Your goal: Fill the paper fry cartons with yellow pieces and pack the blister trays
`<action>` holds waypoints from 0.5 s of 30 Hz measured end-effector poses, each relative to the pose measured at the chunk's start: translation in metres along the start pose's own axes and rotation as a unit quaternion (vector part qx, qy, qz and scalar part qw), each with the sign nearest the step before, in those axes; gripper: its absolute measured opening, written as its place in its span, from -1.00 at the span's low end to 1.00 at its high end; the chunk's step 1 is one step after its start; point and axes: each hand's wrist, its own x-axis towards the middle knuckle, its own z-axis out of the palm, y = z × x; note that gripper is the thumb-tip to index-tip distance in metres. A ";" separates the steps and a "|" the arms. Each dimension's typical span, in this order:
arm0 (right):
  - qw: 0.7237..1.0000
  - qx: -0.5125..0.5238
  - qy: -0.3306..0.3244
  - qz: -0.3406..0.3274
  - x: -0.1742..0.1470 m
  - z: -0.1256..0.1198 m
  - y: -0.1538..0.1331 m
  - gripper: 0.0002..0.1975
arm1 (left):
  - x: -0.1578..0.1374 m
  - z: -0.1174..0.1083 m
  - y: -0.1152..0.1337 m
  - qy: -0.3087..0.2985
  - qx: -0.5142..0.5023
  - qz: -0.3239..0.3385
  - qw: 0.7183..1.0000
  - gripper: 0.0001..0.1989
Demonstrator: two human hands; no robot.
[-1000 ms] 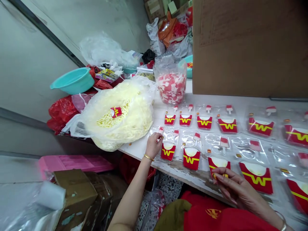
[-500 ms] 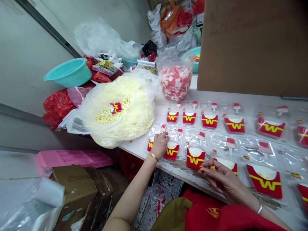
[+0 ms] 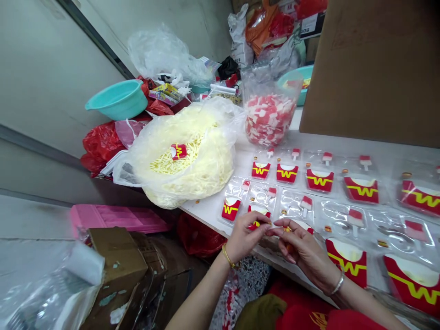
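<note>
My left hand (image 3: 248, 234) and my right hand (image 3: 302, 250) meet fingertip to fingertip over the front edge of the table. The right fingers are curled around small toy burgers (image 3: 289, 248), whose orange and yellow show between them. My left thumb and fingers are pinched together; what they hold, if anything, is too small to make out. Around the hands lie clear plastic blister trays (image 3: 295, 202) in two rows. Most visible trays hold a red fries box (image 3: 230, 208) with a yellow W, a red-and-white popsicle piece (image 3: 306, 204) and a tiny burger (image 3: 328, 228).
A large plastic bag (image 3: 220, 165) of pale yellow fries pieces, with one red fries box on top, lies at the left. Behind the trays stands a clear bag of popsicle pieces (image 3: 270, 117). A cardboard box (image 3: 371, 73) rises at the back right; a turquoise basin (image 3: 118, 98) sits far left.
My left hand has moved right and back from the leftmost front trays to meet my right hand. The view has shifted slightly left, so the table's contents appear further right.
</note>
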 end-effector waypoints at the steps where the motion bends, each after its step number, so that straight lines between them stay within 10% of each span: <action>1: 1.000 0.016 -0.002 0.005 0.001 0.002 0.000 -0.75 | 0.006 -0.014 -0.010 0.037 0.003 -0.004 0.999 -0.83; 6: 0.997 0.060 0.009 0.048 -0.001 -0.001 0.006 -0.70 | 0.041 -0.085 -0.070 0.180 0.126 -0.014 0.975 -0.89; 15: 0.997 0.024 -0.016 0.076 -0.009 -0.009 0.013 -0.68 | 0.066 -0.095 -0.102 0.029 0.406 0.022 0.913 -0.87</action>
